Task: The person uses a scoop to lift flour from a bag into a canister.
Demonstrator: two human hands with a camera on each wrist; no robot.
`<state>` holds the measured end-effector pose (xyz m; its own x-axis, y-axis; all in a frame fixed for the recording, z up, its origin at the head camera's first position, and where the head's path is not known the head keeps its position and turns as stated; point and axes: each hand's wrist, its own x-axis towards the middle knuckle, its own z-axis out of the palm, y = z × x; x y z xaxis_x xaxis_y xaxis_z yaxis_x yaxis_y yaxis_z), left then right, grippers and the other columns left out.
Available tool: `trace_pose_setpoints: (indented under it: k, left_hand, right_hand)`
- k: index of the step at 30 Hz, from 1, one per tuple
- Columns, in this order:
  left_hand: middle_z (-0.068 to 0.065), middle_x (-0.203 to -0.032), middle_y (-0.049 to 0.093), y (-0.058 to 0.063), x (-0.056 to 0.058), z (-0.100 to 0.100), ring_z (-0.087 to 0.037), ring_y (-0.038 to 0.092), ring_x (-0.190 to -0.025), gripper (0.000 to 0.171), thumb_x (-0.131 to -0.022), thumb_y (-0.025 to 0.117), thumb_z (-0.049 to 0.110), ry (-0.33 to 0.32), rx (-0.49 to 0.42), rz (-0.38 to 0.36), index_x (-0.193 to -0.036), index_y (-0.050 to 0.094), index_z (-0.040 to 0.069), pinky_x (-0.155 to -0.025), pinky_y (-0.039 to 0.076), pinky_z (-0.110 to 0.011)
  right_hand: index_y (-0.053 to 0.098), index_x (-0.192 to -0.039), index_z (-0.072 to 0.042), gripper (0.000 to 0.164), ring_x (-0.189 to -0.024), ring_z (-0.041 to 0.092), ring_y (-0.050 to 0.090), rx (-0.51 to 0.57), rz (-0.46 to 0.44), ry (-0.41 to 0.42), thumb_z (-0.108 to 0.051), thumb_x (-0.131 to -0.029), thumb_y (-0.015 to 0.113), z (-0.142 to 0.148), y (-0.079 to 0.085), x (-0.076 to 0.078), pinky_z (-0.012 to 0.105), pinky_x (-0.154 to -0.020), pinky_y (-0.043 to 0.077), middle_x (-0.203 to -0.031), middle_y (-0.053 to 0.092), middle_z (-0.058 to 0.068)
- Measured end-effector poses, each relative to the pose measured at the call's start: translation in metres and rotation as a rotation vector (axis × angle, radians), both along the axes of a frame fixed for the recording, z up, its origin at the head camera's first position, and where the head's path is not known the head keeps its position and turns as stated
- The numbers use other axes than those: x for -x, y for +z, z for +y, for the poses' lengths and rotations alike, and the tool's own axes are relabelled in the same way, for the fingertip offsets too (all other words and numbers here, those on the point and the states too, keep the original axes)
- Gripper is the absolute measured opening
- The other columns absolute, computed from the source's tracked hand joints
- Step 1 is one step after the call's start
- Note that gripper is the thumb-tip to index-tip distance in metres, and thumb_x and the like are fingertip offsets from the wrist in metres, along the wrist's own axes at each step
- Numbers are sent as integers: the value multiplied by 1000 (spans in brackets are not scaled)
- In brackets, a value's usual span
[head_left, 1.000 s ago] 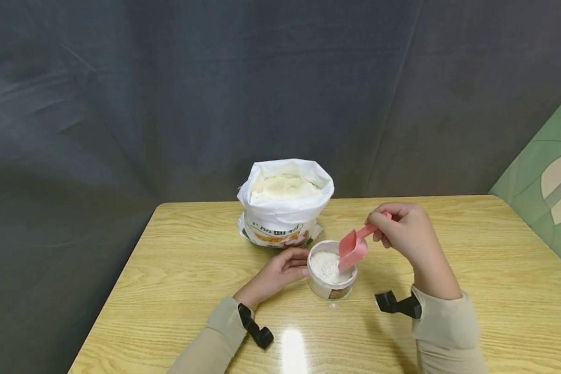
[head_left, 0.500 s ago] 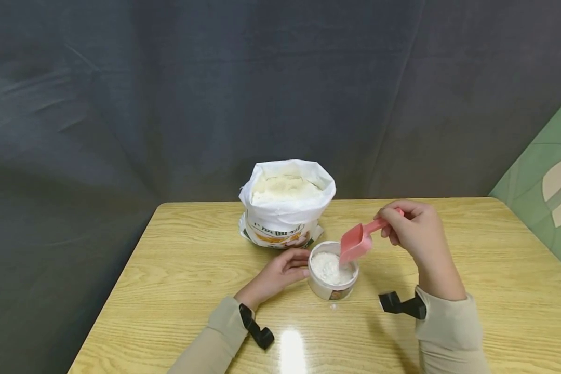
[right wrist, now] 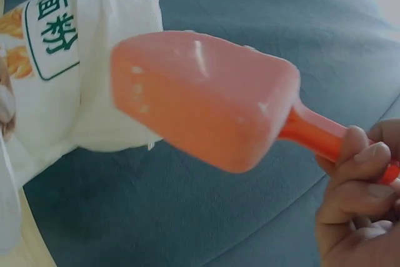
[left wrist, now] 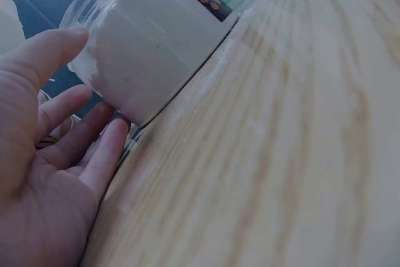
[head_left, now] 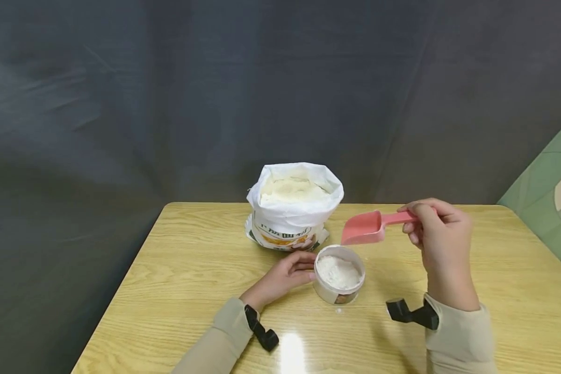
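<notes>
My right hand point(head_left: 441, 234) pinches the handle of a pink scoop point(head_left: 363, 227), which hangs level above the far right rim of a small round tub point(head_left: 335, 292). White flour point(head_left: 338, 272) fills much of the tub, which stands upright on the table. In the right wrist view the underside of the scoop point(right wrist: 203, 101) shows, with specks of flour on it. My left hand point(head_left: 280, 280) lies beside the tub on its left, fingers extended and loosely bent. In the left wrist view, thumb and fingertips point(left wrist: 114, 130) are at the tub's wall point(left wrist: 147, 48), not wrapped round it.
An open white flour bag point(head_left: 290, 210), filled high with flour, stands behind the tub near the table's back edge. A dark curtain point(head_left: 280, 88) hangs behind the wooden table point(head_left: 191, 259). A patterned green panel point(head_left: 549, 192) is at the right.
The right hand has drawn the scoop up and to the right, out from over the flour, and tipped it level. The left hand stays beside the tub. The whole view has shifted slightly.
</notes>
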<state>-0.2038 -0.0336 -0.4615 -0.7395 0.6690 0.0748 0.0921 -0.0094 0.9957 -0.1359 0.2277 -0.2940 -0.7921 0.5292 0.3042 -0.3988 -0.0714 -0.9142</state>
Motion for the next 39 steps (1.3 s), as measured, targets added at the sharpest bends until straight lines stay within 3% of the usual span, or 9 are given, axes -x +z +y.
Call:
trace_pose_setpoints:
  k: [7,14,20,27,32,39]
  left_hand:
    - [-8,-139,57,1,0,0,-19,57,-126,45,-100,67,12,7,12,-9,-142,53,6,-106,50,-27]
    - [-9,-138,57,-1,2,0,-19,57,-125,44,-100,67,11,10,0,-5,-141,53,5,-105,50,-27]
    - [-11,-139,56,-2,5,-1,-22,57,-127,45,-99,67,11,15,-11,-4,-141,53,3,-106,50,-28]
    - [-12,-139,57,-1,7,0,-24,57,-127,45,-98,68,9,18,-16,13,-140,53,1,-106,50,-28]
    - [-13,-140,56,-1,6,1,-25,56,-128,45,-98,67,8,6,-27,-2,-140,53,1,-107,49,-28]
    - [-16,-141,54,-2,7,4,-26,56,-129,44,-99,66,7,-10,-32,0,-141,52,-1,-107,49,-27]
  right_hand:
    - [63,-76,20,24,-36,16,46,174,215,-64,7,-94,53,-8,3,-2,15,-34,40,-63,65,17]
    - [66,-80,17,24,-41,16,51,112,263,-57,1,-96,57,-21,16,7,14,-41,47,-69,67,16]
    - [73,-85,10,21,-45,14,54,-95,252,-18,-4,-96,62,-37,38,24,14,-42,46,-65,66,11]
    - [76,-87,0,28,-49,13,55,-552,168,-55,-17,-101,59,-57,57,51,17,-43,44,-63,64,4]
    - [73,-85,1,28,-49,9,52,-782,164,-37,-14,-101,57,-71,57,72,16,-42,38,-65,64,8]
    - [67,-76,-3,25,-53,12,55,-950,177,61,-9,-99,60,-97,47,89,21,-45,33,-60,59,4]
